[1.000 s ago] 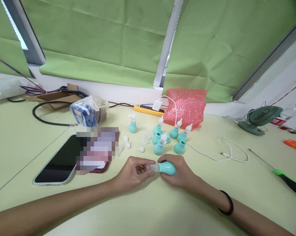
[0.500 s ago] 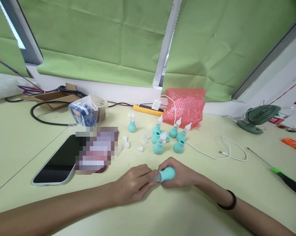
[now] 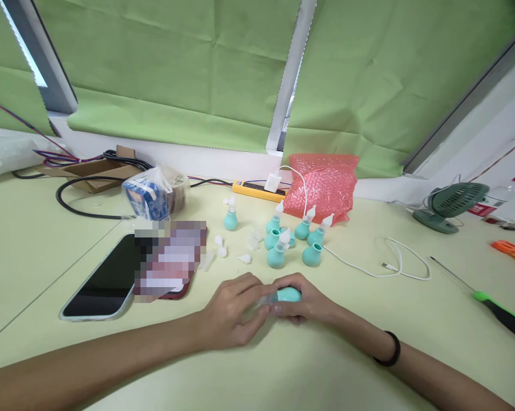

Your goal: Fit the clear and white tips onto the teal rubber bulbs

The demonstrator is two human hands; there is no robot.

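My right hand point(image 3: 302, 302) is wrapped round a teal rubber bulb point(image 3: 288, 294) lying sideways just above the pale green table point(image 3: 283, 365). My left hand point(image 3: 235, 311) meets it from the left, its fingers pinched on the clear nozzle tip point(image 3: 266, 299) at the bulb's mouth. Just beyond my hands stand several more teal bulbs point(image 3: 294, 242), some with white tips fitted, and one teal bulb apart point(image 3: 230, 219). Loose white tips point(image 3: 231, 251) lie scattered to their left.
A phone point(image 3: 101, 279) and a blurred-out item point(image 3: 169, 260) lie at left, a bagged blue pack point(image 3: 152, 197) and black cables point(image 3: 77, 202) behind. Pink bubble wrap point(image 3: 325, 185), a yellow power strip point(image 3: 259, 191), a white cable point(image 3: 394, 265), a green fan point(image 3: 451, 205) and a green-handled screwdriver point(image 3: 492, 308) lie right.
Both hands stay joined on the bulb; they dipped toward me and came back, and my fingers now cover more of the bulb and its tip.
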